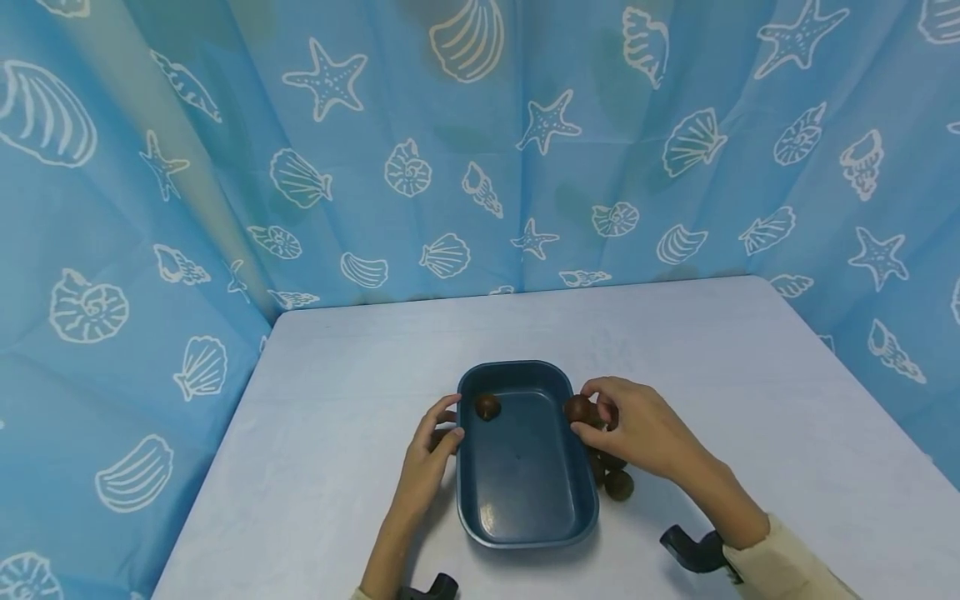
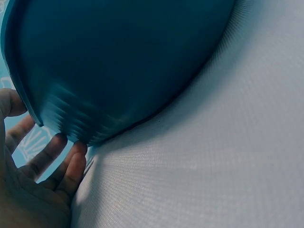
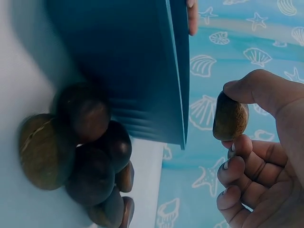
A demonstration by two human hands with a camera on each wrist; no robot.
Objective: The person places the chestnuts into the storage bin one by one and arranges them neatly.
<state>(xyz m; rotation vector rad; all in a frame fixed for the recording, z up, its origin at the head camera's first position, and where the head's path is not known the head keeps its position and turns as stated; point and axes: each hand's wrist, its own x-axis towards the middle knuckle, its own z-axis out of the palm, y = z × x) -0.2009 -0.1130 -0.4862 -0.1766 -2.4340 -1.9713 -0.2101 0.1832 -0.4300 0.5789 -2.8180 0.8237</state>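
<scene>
A dark blue rectangular tray stands on the table, with one brown chestnut lying near its upper left corner. My left hand touches the tray's left side from outside, its fingertips spread along the outer wall in the left wrist view. Between the thumb and fingers of my right hand, a chestnut is pinched at the tray's right rim. Below that hand, several more chestnuts sit bunched against the tray's right side, partly hidden in the head view.
White cloth covers the table. A blue curtain with shell and starfish prints hangs behind it and along the sides. Black wrist mounts show near both forearms.
</scene>
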